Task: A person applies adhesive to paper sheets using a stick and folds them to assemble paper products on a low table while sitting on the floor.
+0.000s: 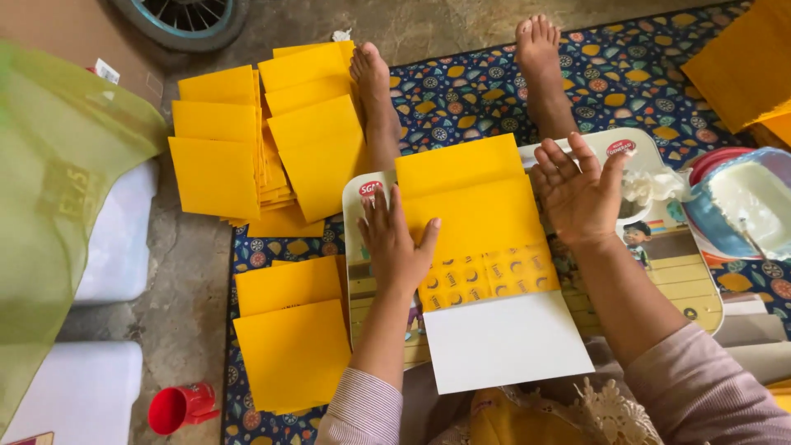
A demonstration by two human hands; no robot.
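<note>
Two hands work one yellow envelope (470, 210): left hand (395, 243) pressed flat on it, fingers spread; right hand (577, 194) raised, open, empty. Paper judged light, thin, easily creased; best held at edges.

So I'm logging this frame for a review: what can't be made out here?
Head view only:
- The yellow folded sheet: its left edge is covered by the left hand.
- The picture board under it: mostly covered by the sheet and the right hand.
- The white tub: cut off by the right edge.
- The yellow stack: cut off at the top-right corner.
- The wheel: cut off by the top edge.
</note>
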